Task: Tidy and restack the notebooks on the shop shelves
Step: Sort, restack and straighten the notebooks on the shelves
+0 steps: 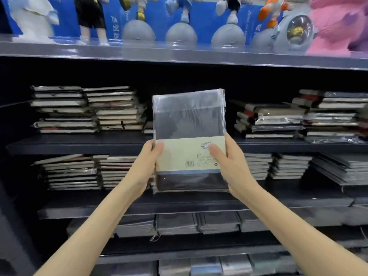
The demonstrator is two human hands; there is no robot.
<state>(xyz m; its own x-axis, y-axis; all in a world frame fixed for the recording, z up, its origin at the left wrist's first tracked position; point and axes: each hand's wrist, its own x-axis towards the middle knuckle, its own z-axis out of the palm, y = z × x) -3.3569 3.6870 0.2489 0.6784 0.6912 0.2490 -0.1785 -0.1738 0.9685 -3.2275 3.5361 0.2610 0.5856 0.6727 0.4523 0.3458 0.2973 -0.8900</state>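
Observation:
I hold a dark notebook [189, 124] in clear plastic wrap upright in front of the shelves, its back cover with a pale label band and barcode facing me. My left hand [146, 166] grips its lower left edge, thumb on the label. My right hand [229, 162] grips the lower right edge, thumb over the printed sticker. More wrapped notebooks seem to lie behind it in the same grip, but I cannot tell how many. Behind the notebook, the upper notebook shelf [79, 143] has a gap between the stacks.
Uneven notebook stacks sit left [87, 110] and right [298, 116] on the upper shelf, with more stacks [71, 172] on the shelf below and flat rows [179, 224] lower down. Toy figures [139, 20] and a pink plush [338, 24] stand on the top shelf.

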